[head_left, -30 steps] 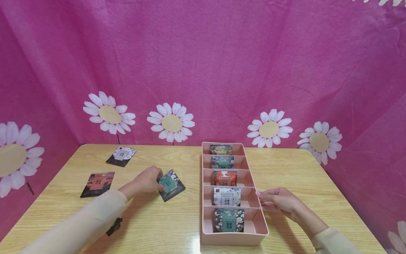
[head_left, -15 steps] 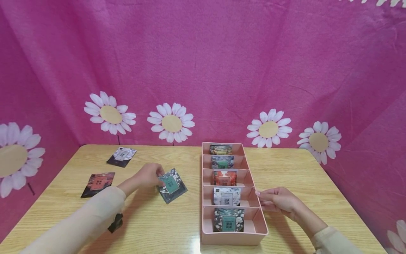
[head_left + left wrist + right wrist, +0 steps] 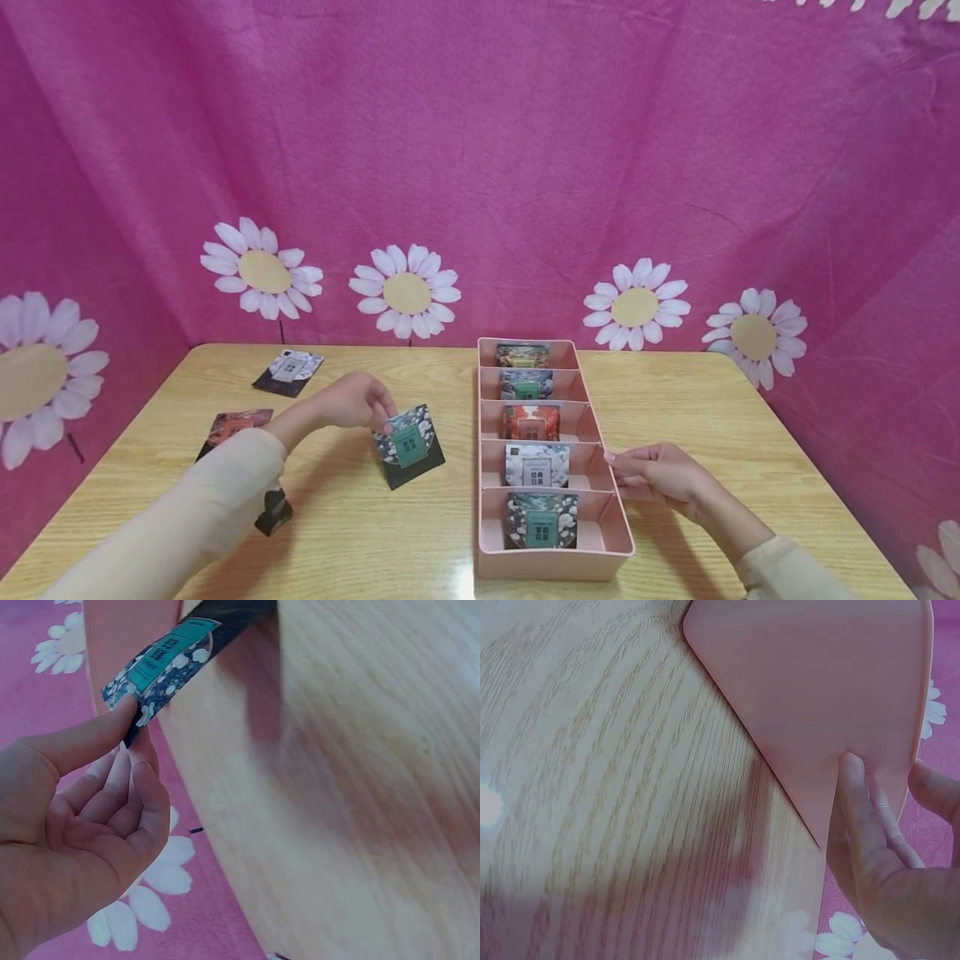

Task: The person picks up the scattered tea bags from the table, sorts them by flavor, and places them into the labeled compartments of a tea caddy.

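My left hand (image 3: 358, 404) pinches the top edge of a tea sachet (image 3: 411, 447) between thumb and fingers. The sachet is dark with white blossoms and a green label, and it hangs tilted over the table, left of the pink divided box (image 3: 555, 567). In the left wrist view, the other fingers of that hand (image 3: 97, 817) curl loosely below the sachet (image 3: 176, 656). My right hand (image 3: 667, 475) touches the box's right side. In the right wrist view, its straight fingers (image 3: 851, 769) rest against the outer wall (image 3: 810, 690), with the thumb at the rim.
Each box compartment holds a sachet; the nearest one (image 3: 542, 521) also has a green label. On the table's left lie a white-patterned sachet (image 3: 289, 371), a red one (image 3: 234, 425) partly behind the left sleeve, and a dark one (image 3: 274, 510). A pink curtain (image 3: 480, 167) stands behind.
My left hand has raised the green-label sachet off the table and tipped it more upright, shifting slightly right. The right hand and the box stay where they were.
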`<state>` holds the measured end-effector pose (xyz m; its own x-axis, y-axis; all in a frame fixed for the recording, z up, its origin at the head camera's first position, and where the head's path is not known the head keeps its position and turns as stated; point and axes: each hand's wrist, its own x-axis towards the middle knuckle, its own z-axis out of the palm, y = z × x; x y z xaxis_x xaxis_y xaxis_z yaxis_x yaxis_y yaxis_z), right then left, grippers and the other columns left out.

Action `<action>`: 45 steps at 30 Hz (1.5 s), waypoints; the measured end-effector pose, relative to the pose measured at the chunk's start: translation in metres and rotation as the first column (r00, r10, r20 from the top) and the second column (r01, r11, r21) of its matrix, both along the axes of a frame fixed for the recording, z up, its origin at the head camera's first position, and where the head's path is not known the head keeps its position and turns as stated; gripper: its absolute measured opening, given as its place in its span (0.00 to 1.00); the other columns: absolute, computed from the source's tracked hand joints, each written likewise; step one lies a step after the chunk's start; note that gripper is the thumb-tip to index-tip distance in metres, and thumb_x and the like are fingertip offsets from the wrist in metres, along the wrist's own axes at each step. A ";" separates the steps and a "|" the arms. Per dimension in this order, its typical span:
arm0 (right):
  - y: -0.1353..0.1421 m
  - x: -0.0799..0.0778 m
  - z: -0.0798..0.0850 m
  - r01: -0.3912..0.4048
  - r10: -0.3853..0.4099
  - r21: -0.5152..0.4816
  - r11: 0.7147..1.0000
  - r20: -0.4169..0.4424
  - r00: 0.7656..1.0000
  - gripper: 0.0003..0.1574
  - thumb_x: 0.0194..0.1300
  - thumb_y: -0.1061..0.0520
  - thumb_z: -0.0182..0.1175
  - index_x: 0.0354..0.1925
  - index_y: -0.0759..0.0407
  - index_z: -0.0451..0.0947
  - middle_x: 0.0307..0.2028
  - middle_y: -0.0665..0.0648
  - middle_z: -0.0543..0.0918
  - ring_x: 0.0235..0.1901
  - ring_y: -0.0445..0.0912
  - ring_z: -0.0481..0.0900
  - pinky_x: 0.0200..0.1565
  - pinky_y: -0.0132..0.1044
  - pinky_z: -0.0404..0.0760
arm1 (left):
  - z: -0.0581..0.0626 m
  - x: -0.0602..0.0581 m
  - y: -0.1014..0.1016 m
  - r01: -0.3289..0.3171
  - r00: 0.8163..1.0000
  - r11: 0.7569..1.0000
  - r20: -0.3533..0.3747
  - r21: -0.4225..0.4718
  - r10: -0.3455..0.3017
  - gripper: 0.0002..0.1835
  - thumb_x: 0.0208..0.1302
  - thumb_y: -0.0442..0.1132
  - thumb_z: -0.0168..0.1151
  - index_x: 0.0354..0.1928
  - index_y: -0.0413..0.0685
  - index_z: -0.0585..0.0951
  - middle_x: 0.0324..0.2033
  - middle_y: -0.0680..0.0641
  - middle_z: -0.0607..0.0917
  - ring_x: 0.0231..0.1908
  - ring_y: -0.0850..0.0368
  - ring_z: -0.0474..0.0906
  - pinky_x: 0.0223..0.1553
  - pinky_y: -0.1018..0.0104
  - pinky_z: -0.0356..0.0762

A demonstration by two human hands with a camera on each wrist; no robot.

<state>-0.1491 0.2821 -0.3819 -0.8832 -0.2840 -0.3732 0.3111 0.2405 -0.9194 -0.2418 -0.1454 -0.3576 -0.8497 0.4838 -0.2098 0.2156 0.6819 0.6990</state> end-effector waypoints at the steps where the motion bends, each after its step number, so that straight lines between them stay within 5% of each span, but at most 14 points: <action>1: 0.000 0.000 0.000 0.000 0.000 0.001 1.000 0.001 1.000 0.30 0.66 0.53 0.60 0.50 0.81 0.73 0.36 0.53 0.88 0.37 0.38 0.85 0.45 0.34 0.84 | 0.002 0.000 0.000 0.000 1.000 1.000 0.007 0.003 0.000 0.07 0.48 0.28 0.68 0.32 0.34 0.82 0.26 0.44 0.87 0.26 0.64 0.77 0.30 0.70 0.73; 9: 0.000 0.002 0.000 0.007 -0.007 0.020 1.000 0.002 1.000 0.32 0.66 0.53 0.59 0.51 0.84 0.71 0.36 0.53 0.88 0.36 0.38 0.85 0.44 0.35 0.84 | 0.018 0.007 0.008 0.024 0.999 1.000 0.027 -0.016 -0.023 0.07 0.50 0.29 0.69 0.33 0.36 0.82 0.28 0.44 0.88 0.27 0.63 0.78 0.30 0.70 0.72; 15: 0.001 0.001 0.001 0.011 -0.012 0.019 1.000 0.009 1.000 0.31 0.66 0.53 0.60 0.50 0.83 0.72 0.37 0.54 0.88 0.37 0.38 0.85 0.45 0.35 0.84 | 0.034 0.018 0.019 0.045 0.999 0.999 0.005 -0.029 -0.045 0.07 0.52 0.31 0.69 0.33 0.40 0.83 0.28 0.47 0.87 0.30 0.62 0.79 0.37 0.69 0.75; 28: 0.001 0.002 0.000 -0.004 0.003 0.040 0.999 0.005 1.000 0.38 0.67 0.52 0.59 0.54 0.88 0.66 0.42 0.59 0.87 0.40 0.40 0.85 0.47 0.36 0.84 | 0.070 0.043 0.043 0.086 0.995 0.995 -0.050 -0.046 -0.089 0.06 0.51 0.31 0.70 0.32 0.41 0.83 0.26 0.48 0.86 0.29 0.62 0.79 0.34 0.70 0.77; 45: 0.000 -0.002 0.002 -0.006 0.006 0.032 0.999 0.011 1.000 0.36 0.67 0.52 0.58 0.54 0.87 0.67 0.41 0.57 0.87 0.40 0.39 0.85 0.47 0.36 0.84 | 0.113 0.066 0.080 0.232 0.940 0.953 -0.207 -0.195 -0.271 0.05 0.50 0.28 0.70 0.27 0.44 0.83 0.24 0.50 0.85 0.27 0.63 0.79 0.31 0.72 0.79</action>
<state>-0.1508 0.2826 -0.3802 -0.8772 -0.2771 -0.3921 0.3200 0.2714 -0.9077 -0.1753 -0.0655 -0.2450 -0.7390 0.6630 -0.1200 0.5354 0.6859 0.4928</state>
